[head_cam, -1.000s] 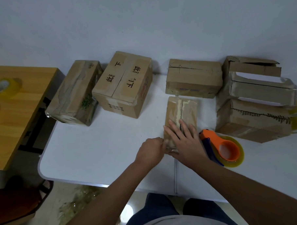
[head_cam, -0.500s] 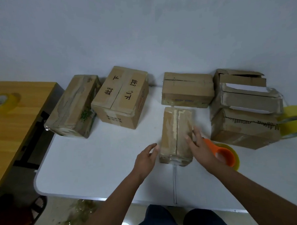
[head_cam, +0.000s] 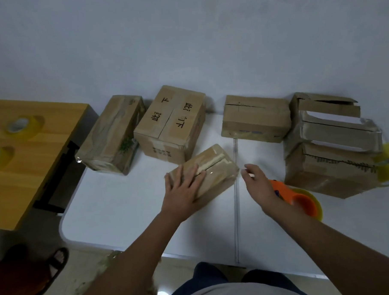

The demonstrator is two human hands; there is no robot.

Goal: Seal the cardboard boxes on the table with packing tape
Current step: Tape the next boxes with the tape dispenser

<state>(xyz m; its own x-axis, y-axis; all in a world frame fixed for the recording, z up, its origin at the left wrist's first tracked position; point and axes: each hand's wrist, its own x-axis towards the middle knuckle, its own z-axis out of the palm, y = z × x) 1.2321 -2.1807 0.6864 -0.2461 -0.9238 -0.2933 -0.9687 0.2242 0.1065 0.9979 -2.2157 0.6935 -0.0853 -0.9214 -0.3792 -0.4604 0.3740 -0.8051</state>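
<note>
The small, tape-streaked brown cardboard box (head_cam: pixel 209 171) is lain askew at mid white counter (head_cam: pixel 116 206); it is pressed flat by the left hand (head_cam: pixel 184 192), grip released; light, stiff, slick-taped, it is judged best held by its side walls; the right hand (head_cam: pixel 258 184) is hovered just beside, grasping nothing.

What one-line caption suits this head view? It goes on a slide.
Left hand resting flat on a small taped cardboard box on a white table; right hand open above an orange tape dispenser.
</note>
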